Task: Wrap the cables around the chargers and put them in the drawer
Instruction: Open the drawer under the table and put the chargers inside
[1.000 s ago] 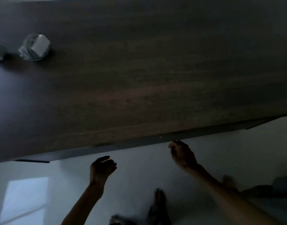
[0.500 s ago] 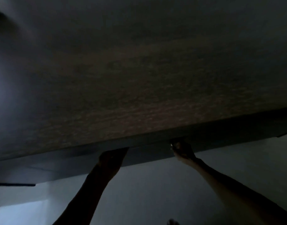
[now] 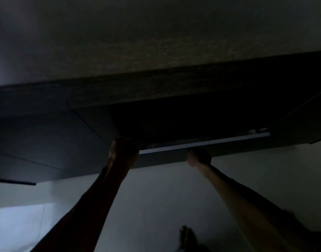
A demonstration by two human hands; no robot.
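Observation:
The scene is very dark. A drawer (image 3: 201, 143) under the wooden desk top (image 3: 156, 42) stands slightly pulled out, its pale top edge showing as a thin strip. My left hand (image 3: 124, 148) grips the drawer front at its left end. My right hand (image 3: 198, 157) holds the lower edge of the drawer front near its middle. The inside of the drawer is black and hidden. No charger or cable shows in this view.
The desk's dark front panel (image 3: 38, 139) runs left of the drawer. Pale floor (image 3: 156, 206) lies below, with a bright patch of light (image 3: 16, 228) at the lower left. My foot (image 3: 187, 237) shows at the bottom.
My view has dropped toward the desk edge, so the chargers on the desk top have left the frame. Both hands rose to the drawer front and took hold; the drawer has come out a little.

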